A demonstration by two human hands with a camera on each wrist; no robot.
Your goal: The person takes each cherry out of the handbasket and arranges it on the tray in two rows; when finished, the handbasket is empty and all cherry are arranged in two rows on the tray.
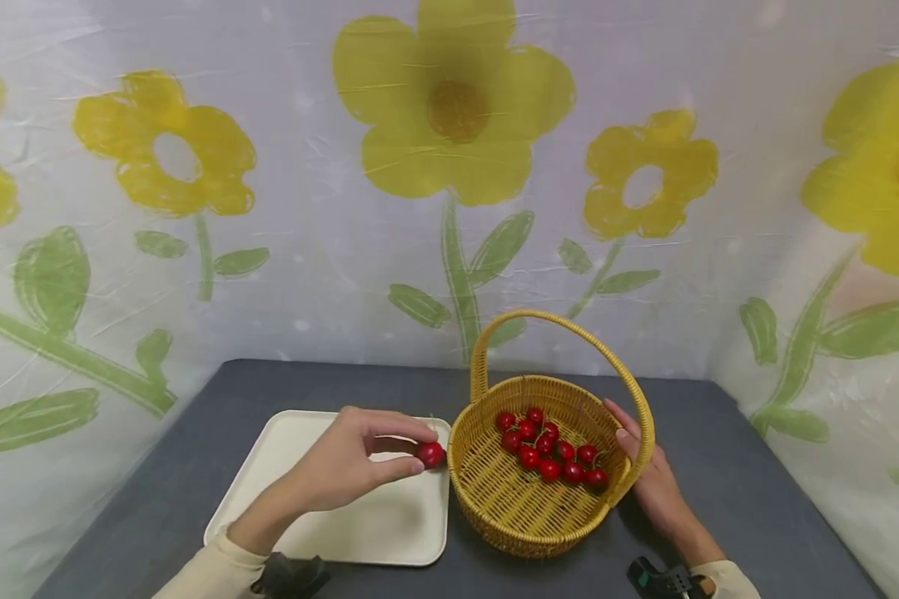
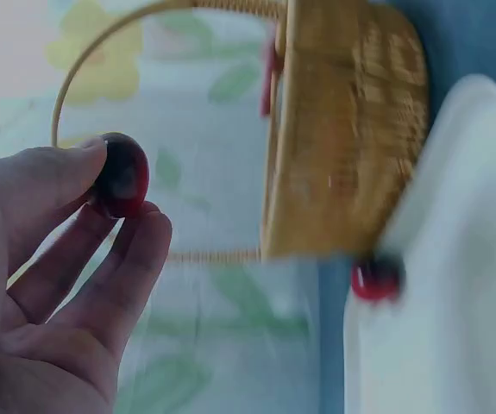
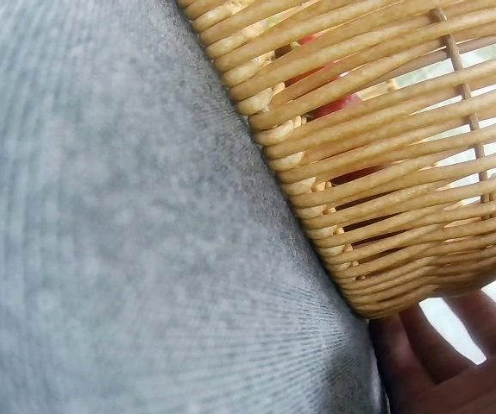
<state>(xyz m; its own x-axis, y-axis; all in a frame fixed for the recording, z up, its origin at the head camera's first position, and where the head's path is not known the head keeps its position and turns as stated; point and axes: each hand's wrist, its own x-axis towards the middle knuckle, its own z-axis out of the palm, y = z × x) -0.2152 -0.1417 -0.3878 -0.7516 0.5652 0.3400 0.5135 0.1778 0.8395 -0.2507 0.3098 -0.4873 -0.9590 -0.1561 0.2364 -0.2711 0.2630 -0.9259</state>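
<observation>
Above the right part of a cream tray (image 1: 322, 532), my left hand (image 1: 348, 462) pinches a red cherry (image 1: 429, 454) between thumb and fingertips. The left wrist view shows that cherry (image 2: 122, 175) dark and glossy, with a second cherry (image 2: 377, 278) on the tray's edge beside the basket. The yellow wicker basket (image 1: 520, 541), its arched handle upright, stands right of the tray. Several cherries (image 1: 550, 469) with stems lie inside it. My right hand (image 1: 655, 487) holds the basket's right side at the rim; the basket partly hides its fingers (image 3: 398, 358).
Tray and basket stand on a dark grey table (image 1: 727, 466). A pale curtain (image 1: 300, 274) printed with yellow flowers encloses the table's back and sides. The basket's handle (image 1: 550, 314) arches high over its opening.
</observation>
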